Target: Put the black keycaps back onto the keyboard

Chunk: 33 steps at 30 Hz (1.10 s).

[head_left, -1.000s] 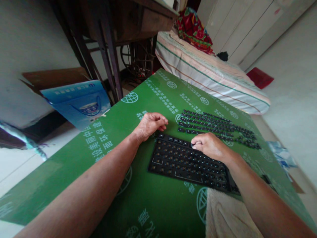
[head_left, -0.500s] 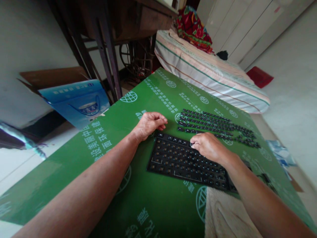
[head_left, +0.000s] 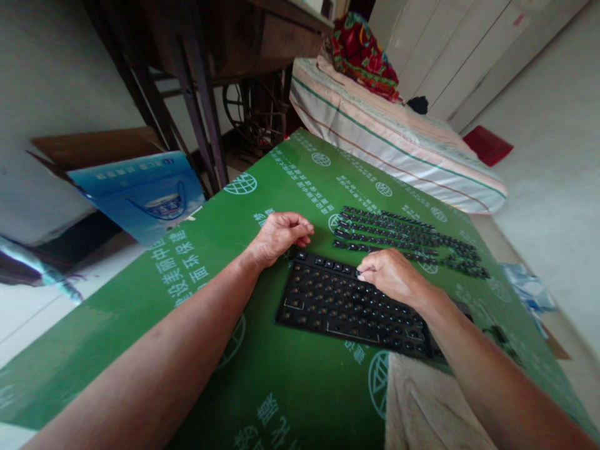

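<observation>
A black keyboard (head_left: pixel 323 294) lies on the green board, its main field bare of keycaps. Along its far edge a few keycaps (head_left: pixel 330 265) sit in the top row. My right hand (head_left: pixel 387 272) is over that row, thumb and fingertips pinched at a keycap (head_left: pixel 359 272), which the fingers mostly cover. Just beyond the keyboard's far left corner, my left hand (head_left: pixel 284 237) hovers or rests with fingers curled together. Whether anything is inside them cannot be seen. Rows of loose black keycaps (head_left: pixel 389 234) lie beyond the keyboard.
A beige cloth (head_left: pixel 422 406) lies at the near right of the green board (head_left: pixel 300 387). Small dark pieces (head_left: pixel 504 340) lie right of my forearm. A blue carton (head_left: pixel 140 194) stands left, near a dark wooden table (head_left: pixel 210 37). Behind is a bed (head_left: pixel 398 137).
The whole view has shifted slightly left. Both hands keep nearly the same places at the keyboard, the right still at the top row.
</observation>
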Each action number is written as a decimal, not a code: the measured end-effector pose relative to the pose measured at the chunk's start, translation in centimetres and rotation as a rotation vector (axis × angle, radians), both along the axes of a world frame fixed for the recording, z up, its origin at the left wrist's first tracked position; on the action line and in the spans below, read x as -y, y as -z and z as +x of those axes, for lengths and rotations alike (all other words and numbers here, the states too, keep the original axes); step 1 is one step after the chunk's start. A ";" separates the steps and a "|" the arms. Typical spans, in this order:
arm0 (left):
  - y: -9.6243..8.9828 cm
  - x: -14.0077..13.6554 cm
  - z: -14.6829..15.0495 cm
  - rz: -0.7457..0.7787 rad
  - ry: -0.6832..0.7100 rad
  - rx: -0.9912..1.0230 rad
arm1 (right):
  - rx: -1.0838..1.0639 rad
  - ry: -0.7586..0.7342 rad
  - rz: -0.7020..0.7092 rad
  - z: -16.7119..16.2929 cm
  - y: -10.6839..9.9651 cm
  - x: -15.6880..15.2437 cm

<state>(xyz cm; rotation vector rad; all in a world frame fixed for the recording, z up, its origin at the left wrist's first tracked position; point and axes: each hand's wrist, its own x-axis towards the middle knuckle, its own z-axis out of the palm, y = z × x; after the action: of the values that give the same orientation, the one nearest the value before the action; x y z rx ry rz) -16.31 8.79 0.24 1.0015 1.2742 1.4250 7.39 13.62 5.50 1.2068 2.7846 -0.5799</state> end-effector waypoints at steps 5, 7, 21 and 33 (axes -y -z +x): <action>-0.1 0.0 0.0 -0.003 0.002 -0.002 | 0.042 -0.092 0.271 0.8 0.8 1.7; 0.0 0.0 0.0 -0.003 0.001 -0.001 | 0.053 -0.112 0.413 1.2 1.5 2.5; -0.2 0.0 0.0 -0.006 -0.014 -0.021 | -0.044 -0.080 0.763 1.7 4.3 5.7; -0.2 0.0 0.0 -0.013 -0.020 -0.043 | -0.148 -0.048 0.834 1.6 5.9 5.8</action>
<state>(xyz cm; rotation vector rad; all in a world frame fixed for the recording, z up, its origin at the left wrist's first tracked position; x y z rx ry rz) -16.31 8.82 0.45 1.0178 1.3263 1.4157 8.96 7.77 -0.40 1.1952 3.2710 0.5990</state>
